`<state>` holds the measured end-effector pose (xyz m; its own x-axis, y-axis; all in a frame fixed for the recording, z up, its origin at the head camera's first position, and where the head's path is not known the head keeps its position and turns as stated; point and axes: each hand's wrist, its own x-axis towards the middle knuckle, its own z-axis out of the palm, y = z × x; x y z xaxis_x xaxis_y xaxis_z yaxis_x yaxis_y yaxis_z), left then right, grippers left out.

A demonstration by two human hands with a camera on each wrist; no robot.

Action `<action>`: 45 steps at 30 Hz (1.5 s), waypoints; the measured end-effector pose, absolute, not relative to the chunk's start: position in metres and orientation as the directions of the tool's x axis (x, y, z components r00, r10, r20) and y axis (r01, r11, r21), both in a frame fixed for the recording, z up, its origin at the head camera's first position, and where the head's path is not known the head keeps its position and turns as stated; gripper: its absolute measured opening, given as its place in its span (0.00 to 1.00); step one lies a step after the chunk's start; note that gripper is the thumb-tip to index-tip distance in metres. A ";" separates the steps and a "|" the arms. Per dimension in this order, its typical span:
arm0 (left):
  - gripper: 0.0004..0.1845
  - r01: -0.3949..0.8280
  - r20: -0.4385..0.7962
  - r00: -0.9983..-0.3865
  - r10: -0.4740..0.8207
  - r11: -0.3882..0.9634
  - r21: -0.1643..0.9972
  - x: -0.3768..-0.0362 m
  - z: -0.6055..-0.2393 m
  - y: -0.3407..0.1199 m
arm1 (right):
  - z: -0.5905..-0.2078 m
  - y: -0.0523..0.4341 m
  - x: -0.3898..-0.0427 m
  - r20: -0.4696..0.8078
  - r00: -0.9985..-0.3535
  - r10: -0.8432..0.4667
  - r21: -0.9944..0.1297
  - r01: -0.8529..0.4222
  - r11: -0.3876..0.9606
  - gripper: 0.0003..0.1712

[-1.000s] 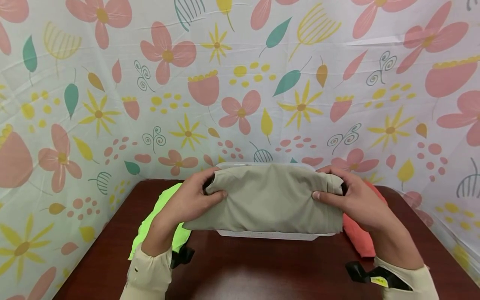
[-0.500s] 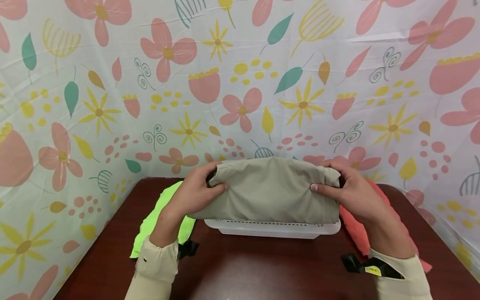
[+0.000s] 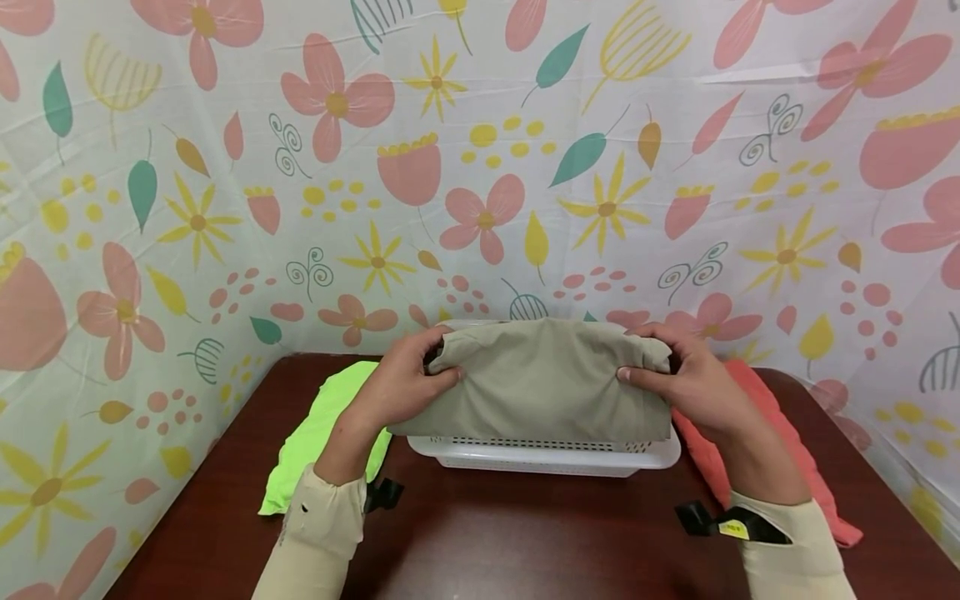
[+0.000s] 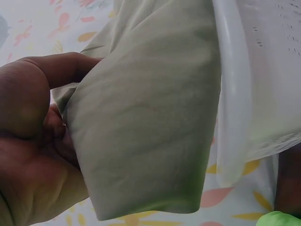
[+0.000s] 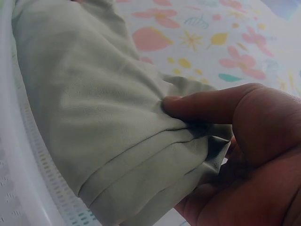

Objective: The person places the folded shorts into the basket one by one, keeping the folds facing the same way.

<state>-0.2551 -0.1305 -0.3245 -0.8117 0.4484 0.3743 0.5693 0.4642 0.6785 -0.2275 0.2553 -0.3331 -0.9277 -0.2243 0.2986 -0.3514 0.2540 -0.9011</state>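
A folded grey-green cloth point(image 3: 547, 383) spans between both hands, above a white plastic basket point(image 3: 540, 457) with a slotted wall. My left hand point(image 3: 405, 375) grips the cloth's left end, thumb on the near face and fingers behind it. At the other end my right hand point(image 3: 693, 379) pinches it in the same way. Stacked fold layers of the cloth point(image 5: 136, 165) show in the right wrist view, beside the basket's rim point(image 5: 23, 155). In the left wrist view the cloth point(image 4: 146, 108) hangs close to the rim point(image 4: 235, 94). Most of the basket's inside is hidden behind the cloth.
A bright green cloth point(image 3: 315, 442) lies on the dark wooden table point(image 3: 480, 542) left of the basket, partly behind the left forearm. To the right lies a coral-red cloth point(image 3: 780, 442), partly under the right forearm. A flower-printed curtain point(image 3: 480, 167) hangs behind the table.
Both hands and the grey-green cloth have risen slightly, then shifted a little inward over the basket. More of the basket's near rim and slotted wall now shows below the cloth.
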 end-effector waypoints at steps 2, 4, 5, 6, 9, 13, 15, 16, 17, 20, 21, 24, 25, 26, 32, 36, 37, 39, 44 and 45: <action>0.14 0.563 0.365 -0.816 0.449 0.471 0.679 -0.256 -0.326 -0.130 | -0.335 0.255 -0.229 0.295 -0.929 -0.222 -0.902 -0.347 0.257 0.18; 0.14 0.559 0.357 -0.818 0.450 0.478 0.678 -0.258 -0.328 -0.130 | -0.338 0.255 -0.231 0.290 -0.932 -0.217 -0.902 -0.342 0.264 0.18; 0.14 0.557 0.353 -0.819 0.451 0.480 0.678 -0.259 -0.329 -0.130 | -0.339 0.254 -0.232 0.286 -0.934 -0.215 -0.902 -0.338 0.268 0.18; 0.14 0.555 0.349 -0.820 0.453 0.483 0.677 -0.260 -0.329 -0.130 | -0.339 0.254 -0.233 0.283 -0.935 -0.214 -0.903 -0.335 0.271 0.19; 0.15 0.549 0.338 -0.822 0.458 0.482 0.683 -0.261 -0.331 -0.130 | -0.342 0.254 -0.235 0.264 -0.941 -0.211 -0.906 -0.317 0.279 0.19; 0.13 0.543 0.327 -0.824 0.464 0.481 0.688 -0.262 -0.332 -0.130 | -0.345 0.254 -0.237 0.243 -0.946 -0.216 -0.908 -0.300 0.291 0.19; 0.11 0.547 0.326 -0.822 0.467 0.486 0.682 -0.263 -0.334 -0.130 | -0.346 0.254 -0.238 0.238 -0.946 -0.219 -0.906 -0.298 0.302 0.19; 0.10 0.548 0.325 -0.821 0.470 0.489 0.678 -0.263 -0.335 -0.129 | -0.346 0.254 -0.238 0.235 -0.947 -0.219 -0.905 -0.295 0.305 0.19; 0.09 0.552 0.324 -0.819 0.474 0.493 0.673 -0.264 -0.336 -0.129 | -0.346 0.254 -0.239 0.232 -0.948 -0.219 -0.904 -0.293 0.311 0.19; 0.06 0.555 0.319 -0.818 0.478 0.512 0.656 -0.266 -0.339 -0.128 | -0.348 0.254 -0.240 0.217 -0.952 -0.217 -0.899 -0.282 0.335 0.20; 0.05 0.555 0.317 -0.819 0.479 0.516 0.653 -0.267 -0.340 -0.128 | -0.348 0.254 -0.240 0.209 -0.954 -0.217 -0.900 -0.274 0.339 0.20; 0.05 0.550 0.309 -0.822 0.478 0.528 0.647 -0.269 -0.342 -0.127 | -0.348 0.254 -0.241 0.185 -0.960 -0.209 -0.898 -0.252 0.360 0.21; 0.06 0.547 0.306 -0.824 0.478 0.529 0.648 -0.269 -0.343 -0.127 | -0.349 0.254 -0.241 0.177 -0.962 -0.208 -0.899 -0.244 0.363 0.21; 0.06 0.549 0.306 -0.823 0.479 0.531 0.645 -0.270 -0.343 -0.127 | -0.349 0.254 -0.242 0.172 -0.963 -0.206 -0.898 -0.240 0.368 0.21; 0.07 0.563 0.307 -0.813 0.494 0.537 0.628 -0.272 -0.347 -0.127 | -0.352 0.254 -0.245 0.174 -0.965 -0.197 -0.886 -0.241 0.397 0.22; 0.07 0.554 0.292 -0.818 0.496 0.540 0.633 -0.272 -0.348 -0.125 | -0.355 0.254 -0.245 0.179 -0.964 -0.195 -0.876 -0.246 0.414 0.21; 0.07 0.550 0.287 -0.821 0.494 0.546 0.633 -0.273 -0.348 -0.124 | -0.356 0.254 -0.246 0.179 -0.964 -0.194 -0.875 -0.246 0.417 0.21; 0.06 0.541 0.279 -0.828 0.487 0.560 0.627 -0.273 -0.349 -0.123 | -0.356 0.255 -0.246 0.172 -0.966 -0.193 -0.879 -0.239 0.412 0.21; 0.07 0.525 0.269 -0.841 0.469 0.591 0.613 -0.276 -0.352 -0.121 | -0.358 0.256 -0.246 0.157 -0.970 -0.188 -0.884 -0.223 0.411 0.21; 0.08 0.523 0.267 -0.842 0.468 0.593 0.612 -0.276 -0.353 -0.121 | -0.358 0.256 -0.246 0.156 -0.970 -0.186 -0.882 -0.221 0.416 0.21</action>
